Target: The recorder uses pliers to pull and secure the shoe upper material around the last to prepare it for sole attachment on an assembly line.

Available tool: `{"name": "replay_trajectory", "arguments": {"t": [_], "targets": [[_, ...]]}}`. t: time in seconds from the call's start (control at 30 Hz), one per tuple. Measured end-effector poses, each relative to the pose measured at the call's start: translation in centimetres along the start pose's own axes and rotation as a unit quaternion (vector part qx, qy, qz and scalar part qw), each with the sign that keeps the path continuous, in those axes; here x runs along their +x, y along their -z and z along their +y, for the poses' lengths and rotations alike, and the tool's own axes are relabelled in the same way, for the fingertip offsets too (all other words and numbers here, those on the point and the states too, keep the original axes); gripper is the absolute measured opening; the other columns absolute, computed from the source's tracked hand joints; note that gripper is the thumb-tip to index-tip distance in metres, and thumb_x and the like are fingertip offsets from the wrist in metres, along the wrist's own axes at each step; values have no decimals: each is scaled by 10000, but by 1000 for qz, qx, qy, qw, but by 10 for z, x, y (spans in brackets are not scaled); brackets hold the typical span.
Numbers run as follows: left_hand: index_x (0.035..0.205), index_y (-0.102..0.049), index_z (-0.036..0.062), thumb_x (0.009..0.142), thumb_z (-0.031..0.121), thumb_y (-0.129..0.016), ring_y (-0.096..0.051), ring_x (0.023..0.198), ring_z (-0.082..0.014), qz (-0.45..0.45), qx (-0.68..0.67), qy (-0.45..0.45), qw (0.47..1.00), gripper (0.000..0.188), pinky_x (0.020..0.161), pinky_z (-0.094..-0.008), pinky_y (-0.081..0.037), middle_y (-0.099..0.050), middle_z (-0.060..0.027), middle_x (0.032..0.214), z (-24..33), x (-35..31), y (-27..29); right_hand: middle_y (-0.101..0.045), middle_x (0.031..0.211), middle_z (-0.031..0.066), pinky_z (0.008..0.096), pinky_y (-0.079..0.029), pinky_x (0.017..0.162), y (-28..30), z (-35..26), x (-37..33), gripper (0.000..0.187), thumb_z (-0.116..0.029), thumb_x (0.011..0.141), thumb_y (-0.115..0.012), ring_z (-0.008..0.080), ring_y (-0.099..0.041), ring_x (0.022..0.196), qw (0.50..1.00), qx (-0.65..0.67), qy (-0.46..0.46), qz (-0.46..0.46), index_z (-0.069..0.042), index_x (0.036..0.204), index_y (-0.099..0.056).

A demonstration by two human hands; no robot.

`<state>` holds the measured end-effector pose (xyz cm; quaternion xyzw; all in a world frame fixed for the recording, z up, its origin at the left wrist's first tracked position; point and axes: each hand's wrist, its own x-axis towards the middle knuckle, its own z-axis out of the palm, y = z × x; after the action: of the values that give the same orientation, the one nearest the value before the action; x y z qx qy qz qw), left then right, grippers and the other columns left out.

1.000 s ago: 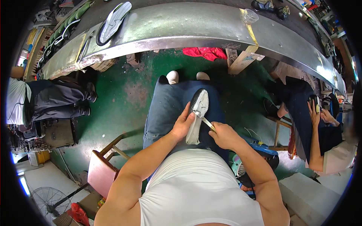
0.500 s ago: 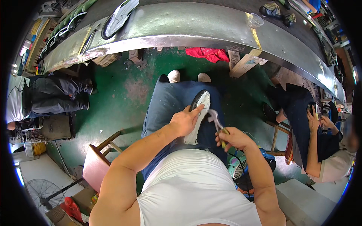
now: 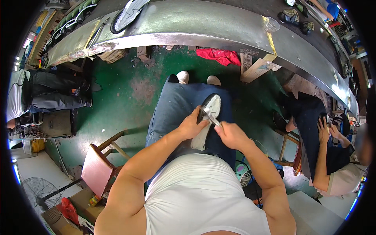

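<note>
On my lap lies a shoe, its pale underside facing up and a dark rim around it, the rounded end pointing away from me. My left hand is closed on the shoe's left side, with the thumb reaching onto the underside. A pair of metal pliers is in my closed right hand. Their head rests at the shoe's left rim, close to my left fingertips, and the shaft crosses the underside. My right fingers hide the handles.
A metal-edged bench curves across the front, bearing another shoe and a clear cup. Red cloth lies beneath it. A stool stands at left, near a fan. People sit at right and stand at left.
My right hand has swung the pliers up and left, from beside the shoe onto its rim. My left hand has slid toward the shoe's left edge, its index finger off the underside.
</note>
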<state>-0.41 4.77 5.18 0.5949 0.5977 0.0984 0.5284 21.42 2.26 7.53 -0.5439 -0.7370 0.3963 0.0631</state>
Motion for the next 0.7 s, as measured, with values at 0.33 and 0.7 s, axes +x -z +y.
{"name": "replay_trajectory", "arguments": {"t": [0.33,0.7], "targets": [[1505,-360,170,924,300,-715,-582,1163,-264,-210,-224,116,945,694,810,-525,-524,-590,-88,1306,-4,25,20,-680,922,217,420,-529,794,25,-18,-47,286,-219,932,-611,363,-666,866,981,-3,-19,-193,46,1039,-610],[1512,-346,116,938,265,-694,-606,1110,-235,-175,-227,101,953,688,778,-381,-544,-611,-117,1260,-6,17,19,-653,888,158,442,-552,669,2,-15,-38,236,-241,918,-640,341,-681,809,984,-118,117,-68,-26,1007,-597]]}}
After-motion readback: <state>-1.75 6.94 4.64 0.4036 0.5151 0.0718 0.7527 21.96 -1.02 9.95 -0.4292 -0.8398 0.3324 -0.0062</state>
